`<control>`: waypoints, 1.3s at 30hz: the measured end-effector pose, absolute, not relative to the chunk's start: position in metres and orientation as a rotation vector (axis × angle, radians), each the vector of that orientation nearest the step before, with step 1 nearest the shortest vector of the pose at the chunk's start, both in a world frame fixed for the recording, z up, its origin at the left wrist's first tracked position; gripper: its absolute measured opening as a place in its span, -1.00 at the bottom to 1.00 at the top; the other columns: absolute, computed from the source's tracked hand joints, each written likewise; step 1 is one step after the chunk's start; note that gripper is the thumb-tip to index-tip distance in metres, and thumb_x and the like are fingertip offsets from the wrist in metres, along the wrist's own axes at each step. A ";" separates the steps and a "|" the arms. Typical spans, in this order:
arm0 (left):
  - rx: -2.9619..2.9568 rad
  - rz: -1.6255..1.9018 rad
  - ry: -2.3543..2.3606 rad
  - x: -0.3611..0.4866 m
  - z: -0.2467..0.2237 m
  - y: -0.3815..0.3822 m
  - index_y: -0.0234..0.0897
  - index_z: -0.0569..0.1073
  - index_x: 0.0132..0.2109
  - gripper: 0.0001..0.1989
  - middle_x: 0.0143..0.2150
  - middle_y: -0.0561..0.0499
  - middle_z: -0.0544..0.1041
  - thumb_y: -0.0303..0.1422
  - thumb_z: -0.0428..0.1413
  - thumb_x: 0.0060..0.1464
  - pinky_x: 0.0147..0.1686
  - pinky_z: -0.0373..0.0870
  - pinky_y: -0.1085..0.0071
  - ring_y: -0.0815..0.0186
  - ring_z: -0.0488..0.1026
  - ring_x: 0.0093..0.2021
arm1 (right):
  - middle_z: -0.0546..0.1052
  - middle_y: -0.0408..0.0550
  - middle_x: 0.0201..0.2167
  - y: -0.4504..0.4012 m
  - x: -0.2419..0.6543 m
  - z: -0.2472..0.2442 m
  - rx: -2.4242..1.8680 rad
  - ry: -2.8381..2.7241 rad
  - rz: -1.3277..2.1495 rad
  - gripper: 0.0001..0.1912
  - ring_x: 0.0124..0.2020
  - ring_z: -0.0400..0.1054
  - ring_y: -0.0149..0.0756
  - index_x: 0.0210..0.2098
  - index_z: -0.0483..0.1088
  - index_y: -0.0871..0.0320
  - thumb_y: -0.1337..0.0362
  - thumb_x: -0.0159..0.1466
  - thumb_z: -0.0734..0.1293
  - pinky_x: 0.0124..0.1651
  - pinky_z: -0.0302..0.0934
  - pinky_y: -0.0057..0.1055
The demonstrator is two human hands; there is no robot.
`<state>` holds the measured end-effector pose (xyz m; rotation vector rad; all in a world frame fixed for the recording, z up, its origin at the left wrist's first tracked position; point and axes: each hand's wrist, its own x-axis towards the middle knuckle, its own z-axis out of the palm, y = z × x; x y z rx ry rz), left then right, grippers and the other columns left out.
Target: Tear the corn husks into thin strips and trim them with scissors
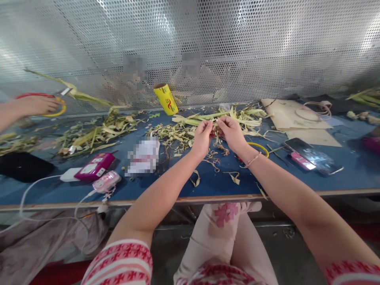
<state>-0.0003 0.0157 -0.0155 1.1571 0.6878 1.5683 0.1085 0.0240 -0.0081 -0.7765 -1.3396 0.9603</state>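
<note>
Over the blue table (169, 176), my left hand (203, 136) and my right hand (231, 132) almost meet, their fingers pinched together. Between the fingertips is a small bit of plant material, too small to make out well. Just behind my hands lie long pale green stalks (190, 120), and to their left spreads a heap of short cut pieces (175, 136). Thin brownish roots (213, 161) lie below my hands. Partly hidden by my right wrist are scissors with a yellow handle (261, 147).
A yellow tube (166, 99) stands tilted by the perforated metal panel (237, 51). Phones (314, 156) and brown paper (292, 114) lie right; a magenta box (95, 167) with cables lies left. Another person's hand (38, 106) holds red-and-yellow scissors at far left.
</note>
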 end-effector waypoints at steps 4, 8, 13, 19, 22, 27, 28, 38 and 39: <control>1.129 1.595 0.704 0.002 -0.016 0.013 -0.27 0.30 -0.44 -0.73 -0.51 0.11 0.29 -0.28 0.18 0.13 -0.41 0.23 0.46 0.45 0.25 -0.49 | 0.29 -0.27 -0.62 0.020 0.109 -0.005 -0.808 -1.442 0.777 -0.81 -0.58 0.14 -0.47 -0.45 0.30 0.10 0.20 0.24 0.35 -0.48 0.08 -0.44; 1.205 1.673 0.780 -0.001 -0.017 0.011 -0.27 0.34 -0.40 -0.73 -0.49 0.10 0.33 -0.22 0.19 0.12 -0.40 0.25 0.45 0.44 0.28 -0.46 | 0.32 -0.25 -0.60 0.016 0.108 -0.003 -0.783 -1.478 0.752 -0.84 -0.56 0.19 -0.45 -0.45 0.29 0.09 0.27 0.24 0.32 -0.46 0.12 -0.42; 1.327 1.743 0.921 -0.005 -0.013 0.004 -0.26 0.32 -0.40 -0.70 -0.52 0.12 0.30 -0.17 0.16 0.14 -0.40 0.22 0.44 0.43 0.26 -0.47 | 0.34 -0.26 -0.60 0.013 0.107 -0.004 -0.784 -1.531 0.709 -0.87 -0.59 0.22 -0.44 -0.44 0.29 0.08 0.30 0.24 0.31 -0.47 0.12 -0.41; 1.353 1.733 1.018 -0.005 -0.010 0.002 -0.26 0.29 -0.39 -0.73 -0.49 0.11 0.31 -0.21 0.11 0.19 -0.43 0.20 0.45 0.43 0.26 -0.47 | 0.35 -0.27 -0.61 0.007 0.104 -0.006 -0.772 -1.592 0.655 -0.89 -0.63 0.25 -0.44 -0.40 0.28 0.07 0.25 0.24 0.31 -0.51 0.13 -0.41; 1.408 1.721 1.067 -0.005 -0.010 0.002 -0.26 0.30 -0.36 -0.76 -0.47 0.10 0.33 -0.22 0.10 0.20 -0.42 0.20 0.45 0.43 0.27 -0.47 | 0.31 -0.29 -0.62 0.006 0.103 -0.006 -0.772 -1.563 0.674 -0.85 -0.66 0.21 -0.46 -0.40 0.25 0.07 0.23 0.24 0.32 -0.55 0.10 -0.42; 1.513 1.724 1.076 -0.006 -0.007 0.000 -0.26 0.29 -0.35 -0.75 -0.47 0.11 0.31 -0.22 0.10 0.20 -0.40 0.21 0.45 0.44 0.26 -0.46 | 0.28 -0.30 -0.65 0.010 0.103 -0.006 -0.722 -1.482 0.809 -0.75 -0.67 0.14 -0.47 -0.42 0.21 0.06 0.13 0.23 0.35 -0.57 0.04 -0.43; 1.518 1.710 1.067 -0.006 -0.007 -0.001 -0.26 0.28 -0.35 -0.75 -0.49 0.12 0.29 -0.22 0.10 0.20 -0.41 0.21 0.45 0.44 0.25 -0.48 | 0.27 -0.30 -0.66 0.011 0.103 -0.006 -0.712 -1.454 0.843 -0.75 -0.67 0.14 -0.47 -0.42 0.21 0.06 0.12 0.22 0.36 -0.57 0.04 -0.43; 1.547 1.660 1.001 -0.005 -0.004 0.000 -0.26 0.27 -0.38 -0.73 -0.54 0.16 0.25 -0.23 0.15 0.16 -0.45 0.16 0.48 0.47 0.21 -0.51 | 0.19 -0.35 -0.71 0.016 0.102 -0.006 -0.650 -1.241 1.040 -0.68 -0.69 0.01 -0.52 -0.45 0.22 0.07 0.07 0.11 0.43 -0.60 -0.06 -0.46; 1.515 1.664 0.981 -0.005 -0.004 0.001 -0.26 0.26 -0.39 -0.73 -0.55 0.16 0.25 -0.24 0.14 0.17 -0.47 0.15 0.48 0.48 0.19 -0.53 | 0.18 -0.35 -0.71 0.016 0.102 -0.006 -0.652 -1.244 1.044 -0.68 -0.69 0.01 -0.52 -0.45 0.22 0.07 0.08 0.12 0.42 -0.60 -0.06 -0.46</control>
